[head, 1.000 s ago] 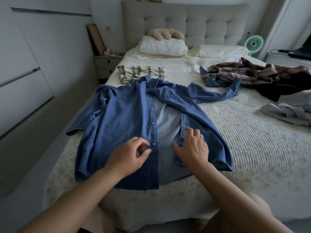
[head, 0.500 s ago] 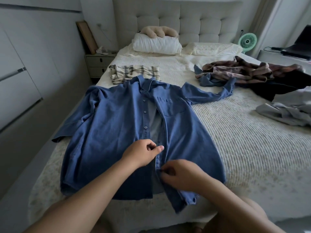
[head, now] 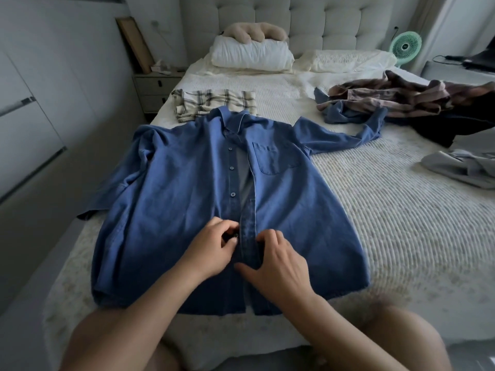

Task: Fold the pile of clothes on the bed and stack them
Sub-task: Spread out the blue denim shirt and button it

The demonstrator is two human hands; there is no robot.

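A blue shirt (head: 171, 210) lies flat on the bed (head: 401, 223) at frame centre; the left hand (head: 211, 250) pinches its button edge, the right hand (head: 278, 266) grips the other placket at lower centre

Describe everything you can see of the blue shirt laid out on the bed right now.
The blue shirt looks like denim, long-sleeved, with a collar, a chest pocket and a row of buttons. It lies flat and face up on the bed, collar toward the headboard, sleeves spread out, the far one reaching the pile of clothes. The front gapes open above, showing the paler inside. The left hand pinches the button edge; the right hand holds the other edge, low down. Its collar overlaps the folded plaid shirt.
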